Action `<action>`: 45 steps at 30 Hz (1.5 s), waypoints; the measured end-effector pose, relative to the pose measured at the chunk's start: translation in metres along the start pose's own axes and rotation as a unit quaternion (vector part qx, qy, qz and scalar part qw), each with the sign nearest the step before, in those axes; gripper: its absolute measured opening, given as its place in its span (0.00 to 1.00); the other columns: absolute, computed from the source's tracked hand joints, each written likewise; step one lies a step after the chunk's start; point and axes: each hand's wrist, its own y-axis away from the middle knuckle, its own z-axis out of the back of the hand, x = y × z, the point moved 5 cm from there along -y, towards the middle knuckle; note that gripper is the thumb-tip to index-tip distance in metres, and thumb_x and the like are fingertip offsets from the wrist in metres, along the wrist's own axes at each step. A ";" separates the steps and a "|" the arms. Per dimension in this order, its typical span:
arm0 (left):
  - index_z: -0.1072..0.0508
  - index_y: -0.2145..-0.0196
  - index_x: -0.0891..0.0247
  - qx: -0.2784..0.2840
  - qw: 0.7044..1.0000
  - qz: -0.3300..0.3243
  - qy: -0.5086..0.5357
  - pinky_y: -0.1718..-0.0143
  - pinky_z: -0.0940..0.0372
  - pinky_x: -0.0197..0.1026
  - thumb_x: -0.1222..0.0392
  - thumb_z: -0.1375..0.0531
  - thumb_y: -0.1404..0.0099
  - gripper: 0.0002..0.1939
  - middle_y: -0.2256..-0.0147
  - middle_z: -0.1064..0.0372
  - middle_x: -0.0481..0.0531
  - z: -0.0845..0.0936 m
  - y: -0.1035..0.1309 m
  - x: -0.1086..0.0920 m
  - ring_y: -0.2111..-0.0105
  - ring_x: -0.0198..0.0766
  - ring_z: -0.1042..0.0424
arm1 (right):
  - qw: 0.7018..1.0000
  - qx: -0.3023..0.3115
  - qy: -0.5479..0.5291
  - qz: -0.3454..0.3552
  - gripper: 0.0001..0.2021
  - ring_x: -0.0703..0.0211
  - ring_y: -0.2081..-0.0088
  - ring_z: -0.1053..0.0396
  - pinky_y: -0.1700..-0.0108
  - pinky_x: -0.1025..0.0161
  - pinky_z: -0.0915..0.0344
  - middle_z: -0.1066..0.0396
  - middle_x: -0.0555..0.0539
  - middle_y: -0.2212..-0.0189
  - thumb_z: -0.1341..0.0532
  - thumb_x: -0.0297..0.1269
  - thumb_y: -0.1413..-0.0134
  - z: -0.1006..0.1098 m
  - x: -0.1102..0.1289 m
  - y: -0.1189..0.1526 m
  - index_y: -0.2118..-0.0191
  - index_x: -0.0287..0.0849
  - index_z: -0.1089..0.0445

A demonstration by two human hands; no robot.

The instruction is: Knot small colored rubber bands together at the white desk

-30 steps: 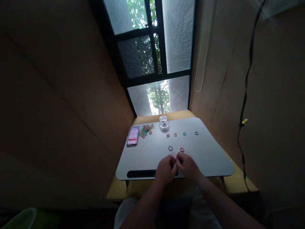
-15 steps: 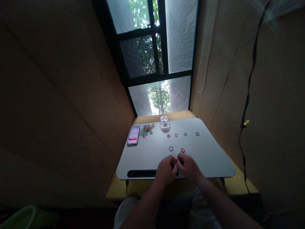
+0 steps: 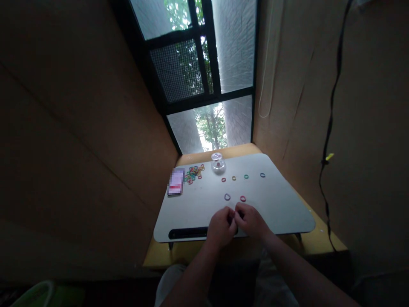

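Observation:
My left hand [image 3: 221, 225] and my right hand [image 3: 250, 218] meet over the near part of a white lap table [image 3: 191, 211]. Both are closed, fingertips pinched together; whatever they hold is hidden between the fingers. Just beyond them lie a purple ring-shaped band [image 3: 227, 197] and a pinkish-red band [image 3: 243, 198]. Farther back a spaced row has a red band [image 3: 223, 180], a yellow band [image 3: 234, 178], a green band [image 3: 246, 176] and a dark blue band [image 3: 262, 175]. A loose pile of many-coloured bands [image 3: 194, 172] sits at the back left.
A small clear jar [image 3: 218, 165] stands at the table's back edge. At the left edge lies a phone-like flat object [image 3: 176, 182] with a blurred face. A black ledge strip [image 3: 188, 233] runs along the front. Behind is a window [image 3: 211, 123]; a black cord [image 3: 330, 115] hangs at right.
The view has shifted slightly, so the table and bands sit a little farther left and mostly higher. My hands stay pinched together in nearly the same place, fingers slightly moved.

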 end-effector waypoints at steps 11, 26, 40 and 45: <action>0.34 0.69 0.61 0.009 1.000 -0.001 0.015 0.70 0.46 0.36 0.60 0.45 0.36 0.04 0.73 0.34 0.46 0.000 -0.002 -0.001 0.72 0.34 0.37 | 1.000 -0.008 -0.013 0.005 0.08 0.64 0.75 0.42 0.71 0.65 0.50 0.38 0.53 0.79 0.45 0.31 0.48 0.001 -0.001 -0.001 0.76 0.43 0.41; 0.32 0.68 0.62 -0.014 0.998 -0.004 0.053 0.70 0.46 0.36 0.60 0.45 0.36 0.05 0.74 0.34 0.45 0.003 0.002 0.002 0.73 0.33 0.37 | 0.999 -0.017 0.020 0.021 0.09 0.63 0.75 0.40 0.71 0.66 0.48 0.38 0.53 0.79 0.47 0.33 0.45 -0.002 0.001 0.002 0.76 0.44 0.42; 0.30 0.64 0.61 -0.021 0.995 -0.007 0.096 0.67 0.41 0.37 0.63 0.45 0.37 0.05 0.70 0.30 0.47 0.007 0.002 0.002 0.70 0.35 0.34 | 0.999 -0.026 0.025 0.027 0.09 0.63 0.76 0.40 0.72 0.66 0.48 0.38 0.53 0.79 0.47 0.35 0.44 -0.004 -0.002 0.003 0.76 0.44 0.42; 0.29 0.63 0.62 -0.017 0.993 -0.022 0.118 0.62 0.39 0.38 0.60 0.49 0.32 0.10 0.66 0.27 0.49 0.008 0.002 0.000 0.66 0.36 0.31 | 0.999 -0.031 0.033 0.026 0.10 0.63 0.76 0.41 0.72 0.66 0.49 0.39 0.53 0.80 0.47 0.35 0.44 -0.003 -0.001 0.003 0.76 0.44 0.41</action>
